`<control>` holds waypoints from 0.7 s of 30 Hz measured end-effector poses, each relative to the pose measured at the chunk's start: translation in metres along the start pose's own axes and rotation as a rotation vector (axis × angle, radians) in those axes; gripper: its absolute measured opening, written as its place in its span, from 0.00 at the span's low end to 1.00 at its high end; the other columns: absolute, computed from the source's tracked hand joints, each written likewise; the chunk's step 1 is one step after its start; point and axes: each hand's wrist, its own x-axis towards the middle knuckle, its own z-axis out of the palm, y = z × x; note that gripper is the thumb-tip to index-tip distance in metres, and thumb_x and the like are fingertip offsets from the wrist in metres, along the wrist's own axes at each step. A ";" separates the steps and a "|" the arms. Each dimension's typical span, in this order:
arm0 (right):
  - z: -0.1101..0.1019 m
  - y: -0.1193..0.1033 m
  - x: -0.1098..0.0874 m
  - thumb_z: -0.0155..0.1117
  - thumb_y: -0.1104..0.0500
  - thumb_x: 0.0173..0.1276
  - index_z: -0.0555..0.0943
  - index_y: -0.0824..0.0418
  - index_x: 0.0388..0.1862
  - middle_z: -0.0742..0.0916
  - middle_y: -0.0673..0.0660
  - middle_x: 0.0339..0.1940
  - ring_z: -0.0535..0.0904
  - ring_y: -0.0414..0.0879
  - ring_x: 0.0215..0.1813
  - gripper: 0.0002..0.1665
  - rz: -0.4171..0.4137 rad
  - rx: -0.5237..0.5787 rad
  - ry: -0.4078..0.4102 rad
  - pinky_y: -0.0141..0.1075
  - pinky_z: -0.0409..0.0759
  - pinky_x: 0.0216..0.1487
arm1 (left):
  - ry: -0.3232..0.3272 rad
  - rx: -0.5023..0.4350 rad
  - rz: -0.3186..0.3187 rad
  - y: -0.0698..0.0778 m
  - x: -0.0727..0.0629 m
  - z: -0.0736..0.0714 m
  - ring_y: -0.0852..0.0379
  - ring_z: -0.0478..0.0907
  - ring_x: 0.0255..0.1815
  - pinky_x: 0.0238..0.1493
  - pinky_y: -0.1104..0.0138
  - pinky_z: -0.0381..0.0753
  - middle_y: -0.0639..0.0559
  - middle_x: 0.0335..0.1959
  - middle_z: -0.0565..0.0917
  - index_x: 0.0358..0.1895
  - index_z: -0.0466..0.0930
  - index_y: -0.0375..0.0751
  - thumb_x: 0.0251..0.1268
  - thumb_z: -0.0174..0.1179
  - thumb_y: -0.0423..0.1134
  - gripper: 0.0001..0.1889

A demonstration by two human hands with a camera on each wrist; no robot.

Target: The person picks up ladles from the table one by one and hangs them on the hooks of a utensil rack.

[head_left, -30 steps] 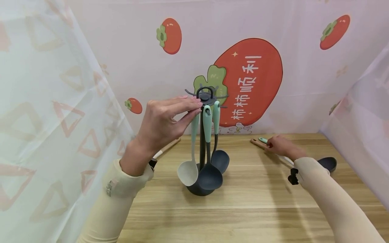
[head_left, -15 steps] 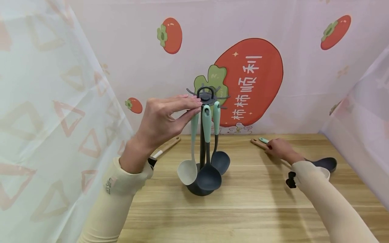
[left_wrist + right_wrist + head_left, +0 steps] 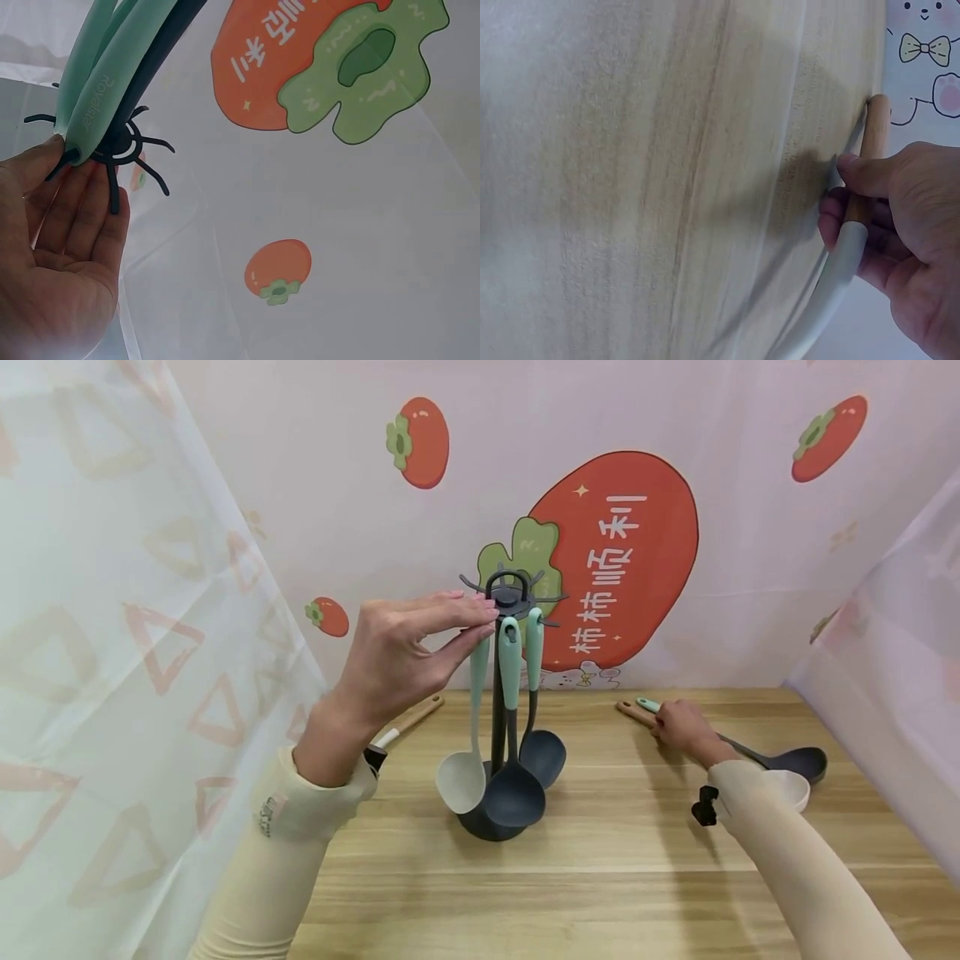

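Observation:
In the head view, my left hand (image 3: 405, 647) is at the top of a dark utensil rack (image 3: 498, 718), its thumb and fingertips pinching the hooked top. A pale ladle (image 3: 461, 782) with a mint handle hangs close to those fingertips. Two dark utensils with mint handles, a ladle (image 3: 515, 795) and a spoon-like one (image 3: 543, 758), hang beside it. At the right, my right hand (image 3: 684, 727) grips the wooden handle (image 3: 876, 135) of a white ladle, thumb and fingers round it; its white bowl (image 3: 793, 788) shows past the sleeve.
A dark ladle (image 3: 802, 764) with a mint handle end lies on the wooden table (image 3: 585, 893) beyond the right hand. Behind the left wrist lies a utensil with a wooden and white handle (image 3: 408, 723). Printed cloth (image 3: 337, 510) stands at the back and sides.
My right hand and forearm have shifted slightly left, bringing the white ladle's bowl and more of the dark ladle into view. My left hand stays at the rack's top.

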 end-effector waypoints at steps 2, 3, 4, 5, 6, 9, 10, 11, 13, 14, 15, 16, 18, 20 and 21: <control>0.001 0.000 -0.001 0.72 0.63 0.67 0.77 0.61 0.17 0.76 0.53 0.18 0.70 0.48 0.24 0.19 -0.007 0.000 0.025 0.43 0.72 0.27 | 0.001 0.002 0.000 0.000 0.000 0.000 0.46 0.91 0.50 0.63 0.59 0.86 0.41 0.44 0.93 0.46 0.93 0.32 0.59 0.77 0.27 0.12; 0.002 0.000 -0.002 0.72 0.63 0.67 0.77 0.61 0.17 0.77 0.53 0.18 0.70 0.49 0.24 0.19 -0.010 -0.001 0.036 0.43 0.73 0.27 | 0.002 0.001 0.000 0.000 0.000 0.000 0.46 0.91 0.50 0.63 0.59 0.86 0.41 0.44 0.93 0.47 0.93 0.32 0.59 0.77 0.27 0.12; 0.002 0.000 -0.003 0.72 0.63 0.67 0.77 0.61 0.17 0.77 0.53 0.18 0.70 0.49 0.24 0.19 -0.013 0.001 0.043 0.44 0.73 0.27 | 0.002 -0.002 0.000 0.000 0.000 0.000 0.46 0.92 0.50 0.63 0.59 0.86 0.41 0.44 0.93 0.46 0.93 0.32 0.59 0.77 0.27 0.12; 0.003 0.001 -0.003 0.72 0.63 0.67 0.77 0.60 0.17 0.76 0.53 0.18 0.70 0.48 0.24 0.19 -0.012 0.003 0.047 0.43 0.73 0.27 | 0.001 -0.004 0.000 0.000 0.000 0.000 0.46 0.92 0.50 0.63 0.59 0.86 0.41 0.44 0.93 0.47 0.93 0.32 0.59 0.77 0.27 0.12; 0.004 0.001 -0.004 0.72 0.63 0.67 0.77 0.60 0.17 0.76 0.52 0.18 0.70 0.48 0.24 0.19 -0.010 0.002 0.049 0.43 0.73 0.27 | 0.003 -0.009 -0.001 0.000 0.000 0.000 0.46 0.92 0.50 0.62 0.60 0.86 0.41 0.44 0.93 0.46 0.93 0.32 0.59 0.77 0.27 0.12; 0.005 0.002 -0.004 0.72 0.63 0.68 0.75 0.59 0.16 0.74 0.52 0.17 0.69 0.48 0.23 0.21 -0.005 0.009 0.044 0.41 0.71 0.26 | 0.001 -0.014 0.000 -0.001 0.001 0.000 0.48 0.92 0.50 0.62 0.61 0.86 0.42 0.44 0.93 0.46 0.93 0.32 0.60 0.77 0.27 0.11; 0.005 0.002 -0.004 0.72 0.63 0.68 0.75 0.58 0.16 0.74 0.51 0.17 0.69 0.47 0.24 0.22 -0.001 0.012 0.041 0.40 0.70 0.26 | 0.000 -0.012 0.001 -0.001 0.001 0.000 0.48 0.92 0.50 0.62 0.62 0.86 0.42 0.44 0.93 0.46 0.93 0.32 0.60 0.76 0.27 0.11; 0.005 0.002 -0.004 0.72 0.63 0.68 0.74 0.58 0.16 0.74 0.52 0.17 0.69 0.47 0.24 0.22 0.002 0.017 0.041 0.40 0.70 0.26 | 0.000 -0.007 0.001 -0.001 0.001 0.000 0.48 0.92 0.50 0.62 0.62 0.86 0.42 0.44 0.93 0.46 0.93 0.32 0.60 0.76 0.27 0.11; 0.005 0.001 -0.004 0.71 0.64 0.69 0.75 0.59 0.17 0.75 0.52 0.18 0.69 0.48 0.24 0.21 0.001 0.019 0.044 0.41 0.70 0.26 | -0.002 -0.001 0.002 -0.001 0.001 0.000 0.49 0.92 0.51 0.62 0.62 0.86 0.43 0.44 0.93 0.46 0.93 0.32 0.61 0.76 0.27 0.11; 0.005 0.001 -0.004 0.70 0.64 0.69 0.76 0.60 0.17 0.75 0.53 0.18 0.70 0.48 0.24 0.20 0.000 0.017 0.046 0.41 0.71 0.26 | -0.002 0.000 0.002 -0.001 0.000 -0.001 0.49 0.92 0.51 0.62 0.62 0.86 0.43 0.44 0.93 0.46 0.93 0.32 0.61 0.76 0.27 0.11; 0.006 0.001 -0.004 0.70 0.64 0.70 0.77 0.61 0.18 0.76 0.53 0.18 0.70 0.48 0.24 0.19 -0.003 0.016 0.047 0.41 0.72 0.26 | -0.002 -0.001 0.001 -0.001 0.000 -0.001 0.49 0.92 0.51 0.62 0.62 0.86 0.43 0.44 0.93 0.46 0.93 0.32 0.61 0.76 0.27 0.11; 0.006 0.001 -0.004 0.70 0.64 0.70 0.79 0.62 0.20 0.77 0.54 0.19 0.71 0.48 0.24 0.18 -0.003 0.015 0.046 0.42 0.72 0.27 | -0.002 0.000 0.001 -0.001 0.000 -0.001 0.49 0.92 0.51 0.61 0.62 0.86 0.43 0.44 0.93 0.46 0.93 0.32 0.61 0.76 0.27 0.11; 0.006 0.001 -0.006 0.70 0.63 0.71 0.81 0.64 0.22 0.79 0.55 0.19 0.72 0.49 0.24 0.16 -0.004 0.014 0.043 0.41 0.73 0.26 | -0.003 -0.009 -0.002 -0.002 0.000 -0.001 0.49 0.92 0.50 0.61 0.62 0.86 0.43 0.44 0.93 0.47 0.93 0.32 0.61 0.76 0.27 0.11; 0.006 0.001 -0.007 0.70 0.63 0.71 0.82 0.65 0.24 0.80 0.55 0.20 0.72 0.49 0.24 0.14 0.003 0.023 0.046 0.40 0.73 0.26 | -0.005 -0.016 -0.006 -0.002 -0.001 -0.001 0.49 0.92 0.50 0.62 0.63 0.86 0.43 0.44 0.93 0.47 0.93 0.32 0.61 0.76 0.27 0.11; 0.006 0.000 -0.008 0.70 0.63 0.71 0.82 0.65 0.24 0.80 0.55 0.20 0.72 0.48 0.24 0.14 0.010 0.032 0.048 0.40 0.72 0.26 | -0.006 -0.019 -0.007 -0.001 0.000 -0.001 0.49 0.92 0.50 0.62 0.63 0.86 0.43 0.44 0.93 0.47 0.93 0.32 0.61 0.76 0.27 0.11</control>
